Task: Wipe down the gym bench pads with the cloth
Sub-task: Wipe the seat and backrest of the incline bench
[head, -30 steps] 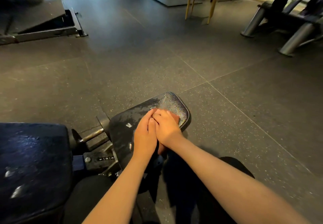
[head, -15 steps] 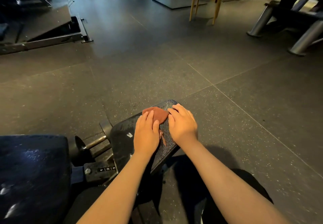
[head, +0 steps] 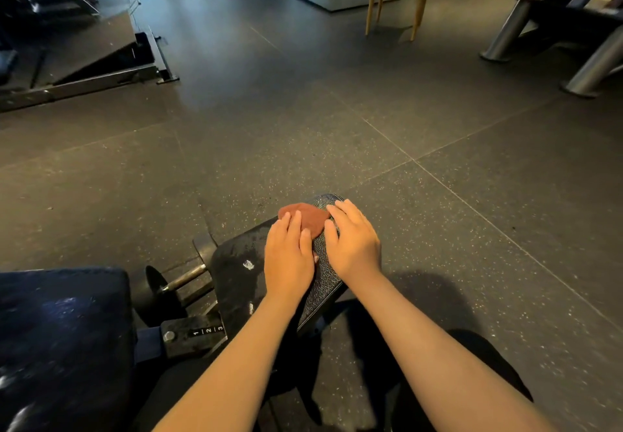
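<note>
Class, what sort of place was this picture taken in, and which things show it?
Most likely a gym: a black bench pad with a numbered adjustment bracket, speckled rubber floor tiles, and a steel-framed exercise machine at the far right.

Dim, warm light; glare on the floor (head: 209, 27), wide-angle bending at edges.

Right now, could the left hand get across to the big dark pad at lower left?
Probably yes. The left hand lies flat on the cloth, gripping nothing, and only the low adjuster bracket sits between it and the big pad.
</note>
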